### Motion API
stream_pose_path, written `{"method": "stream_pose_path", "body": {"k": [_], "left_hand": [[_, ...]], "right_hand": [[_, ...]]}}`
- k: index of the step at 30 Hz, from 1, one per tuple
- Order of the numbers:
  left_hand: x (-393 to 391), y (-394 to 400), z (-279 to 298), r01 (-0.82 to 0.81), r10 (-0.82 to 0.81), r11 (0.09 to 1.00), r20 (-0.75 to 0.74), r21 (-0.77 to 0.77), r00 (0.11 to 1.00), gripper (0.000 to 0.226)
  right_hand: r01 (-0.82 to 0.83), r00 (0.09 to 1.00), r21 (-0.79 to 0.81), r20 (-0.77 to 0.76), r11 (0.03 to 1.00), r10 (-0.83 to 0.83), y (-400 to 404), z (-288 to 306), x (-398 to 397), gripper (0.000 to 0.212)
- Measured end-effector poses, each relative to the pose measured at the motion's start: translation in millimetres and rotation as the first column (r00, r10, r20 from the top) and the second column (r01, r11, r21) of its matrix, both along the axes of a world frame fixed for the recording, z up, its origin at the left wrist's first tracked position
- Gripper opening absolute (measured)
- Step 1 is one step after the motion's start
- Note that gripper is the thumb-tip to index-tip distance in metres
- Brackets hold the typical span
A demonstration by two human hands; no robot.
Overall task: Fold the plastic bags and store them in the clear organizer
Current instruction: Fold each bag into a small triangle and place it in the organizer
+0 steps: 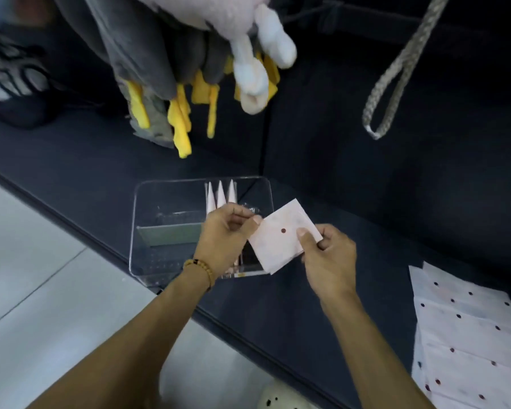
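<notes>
A: Organizer status?
B: Clear rectangular plastic organizer (171, 202) sits on the dark sofa seat (86, 160). Three folded white triangular bags (220, 194) stand upright in its middle compartment.
A: Hands?
B: Left hand (224, 234) and right hand (329, 258) each pinch the white square folded plastic bag (281, 240), held just above the organizer's right side.

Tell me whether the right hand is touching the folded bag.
Touching. Head view: the right hand pinches the folded bag, thumb pressed on top.
</notes>
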State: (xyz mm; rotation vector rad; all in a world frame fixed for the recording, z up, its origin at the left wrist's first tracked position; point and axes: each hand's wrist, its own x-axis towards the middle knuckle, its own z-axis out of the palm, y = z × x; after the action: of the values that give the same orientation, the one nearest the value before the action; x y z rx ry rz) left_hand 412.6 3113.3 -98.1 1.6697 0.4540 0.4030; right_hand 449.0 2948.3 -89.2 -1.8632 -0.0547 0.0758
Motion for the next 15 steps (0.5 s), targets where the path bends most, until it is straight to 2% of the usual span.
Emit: {"method": "stream_pose_path", "body": {"k": [2, 4, 8, 9, 11, 15], "left_hand": [[7.9, 18.9, -4.9, -0.163, 0.163, 0.971, 0.019, 0.177, 0.987, 0.015], [16.9, 33.4, -12.6, -0.258, 0.267, 0.888, 0.029, 0.380, 0.963, 0.020], [34.7, 45.8, -27.3, -0.233, 0.336, 0.749, -0.052, 0.621, 0.940, 0.050], [37.9, 46.6, -30.8, -0.206, 0.340, 0.729, -0.084, 0.652, 0.937, 0.055], [40.3, 49.1, -36.5, -0.213, 0.354, 0.722, -0.088, 0.658, 0.931, 0.048], [32.0, 63.2, -40.5, -0.364, 0.454, 0.765, -0.043, 0.531, 0.890, 0.027]], "right_hand": [[0.040, 0.999, 0.035, 0.007, 0.999, -0.040, 11.6, -0.4, 10.2, 0.016], [0.072, 0.997, 0.085, -0.023, 0.994, -0.070, 21.4, -2.4, 17.6, 0.011], [0.115, 0.992, 0.175, -0.076, 0.978, -0.103, 38.6, -8.0, 30.1, 0.006], [0.121, 0.991, 0.192, -0.081, 0.974, -0.108, 42.9, -9.0, 33.3, 0.006], [0.122, 0.991, 0.219, -0.088, 0.968, -0.105, 52.7, -10.5, 38.8, 0.005], [0.049, 0.993, 0.239, -0.114, 0.970, -0.022, 77.6, -11.1, 45.0, 0.003]]}}
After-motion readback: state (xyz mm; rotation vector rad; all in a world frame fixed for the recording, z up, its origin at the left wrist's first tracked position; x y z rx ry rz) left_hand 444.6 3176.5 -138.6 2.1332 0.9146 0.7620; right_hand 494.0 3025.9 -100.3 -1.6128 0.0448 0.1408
